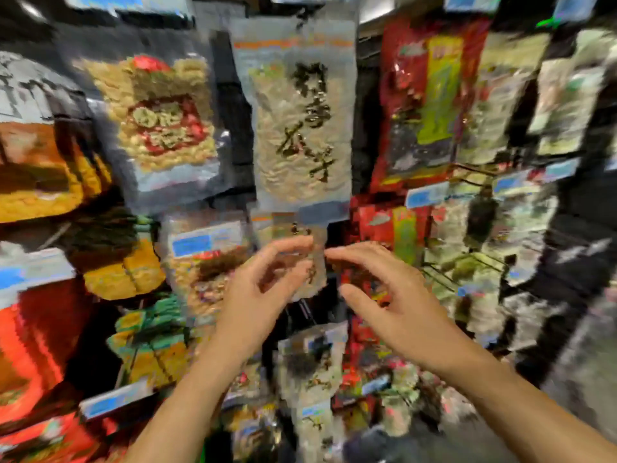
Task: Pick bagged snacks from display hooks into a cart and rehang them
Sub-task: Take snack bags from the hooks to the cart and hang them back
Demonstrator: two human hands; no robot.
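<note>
Both of my forearms come up from the bottom of the view toward a wall of hanging snack bags, and the whole picture is smeared and blocky, so fine detail is lost. At the end of the left arm, my left hand (263,289) is raised with its fingers loosely curved and its thumb apart from them; its fingertips lie over the lower part of a small clear bag (300,259) of pale snacks, but I cannot tell whether they touch it or only hover in front of it. Opposite it, my right hand (387,295) has its fingers spread and gently bent, thumb held away below them, gripping nothing, with its fingertips just beside the right edge of that same bag. Directly above hangs a tall clear bag (302,121) with dark characters printed down its front. To its left hangs a bag of pale snacks with a red label (160,115), and to its right a red bag with a green strip (427,105). Blue price tags (203,242) sit among the lower rows, and orange and yellow packs (40,182) crowd the left edge.
</note>
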